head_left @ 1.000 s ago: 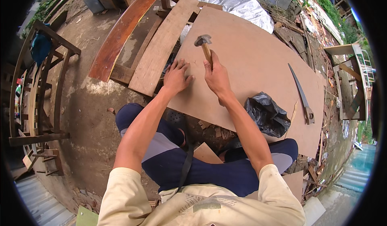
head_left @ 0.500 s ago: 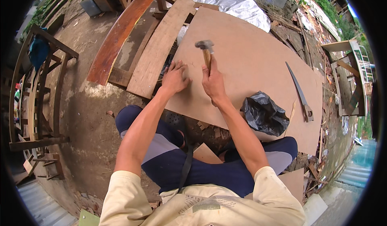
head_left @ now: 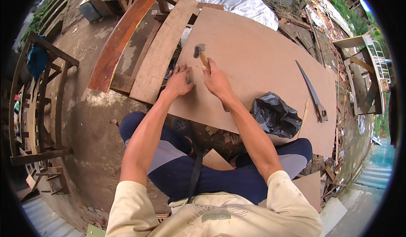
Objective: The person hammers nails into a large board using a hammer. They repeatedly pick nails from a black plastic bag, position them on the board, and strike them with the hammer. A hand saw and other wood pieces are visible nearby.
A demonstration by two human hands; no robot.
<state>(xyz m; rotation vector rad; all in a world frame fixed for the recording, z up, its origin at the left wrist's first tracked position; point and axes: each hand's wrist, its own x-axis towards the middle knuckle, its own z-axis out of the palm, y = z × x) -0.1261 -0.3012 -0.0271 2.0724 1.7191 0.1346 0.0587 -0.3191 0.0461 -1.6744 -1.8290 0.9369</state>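
Note:
My right hand (head_left: 217, 79) is wrapped round the wooden handle of a hammer (head_left: 204, 59). The hammer's metal head is raised over the left part of a large flat brown board (head_left: 249, 68). My left hand (head_left: 179, 80) rests on the board's left edge, fingers apart and thumb stretched toward the right hand. Whether a nail sits by its fingertips is too small to make out. A crumpled black plastic bag (head_left: 277, 115) lies on the board beside my right forearm. Farther right lies a handsaw (head_left: 313, 92), its handle toward me.
Left of the board are a pale wooden plank (head_left: 163, 51) and a curved varnished red-brown piece (head_left: 124, 38). A wooden frame (head_left: 46, 97) stands at far left. Silver sheeting (head_left: 249, 6) lies beyond the board. Scrap wood (head_left: 330, 169) litters the right side.
My right hand has swung the hammer a little left, and its head now tilts further left toward the left hand. My left hand stays at the board's edge. The whole view has shifted slightly.

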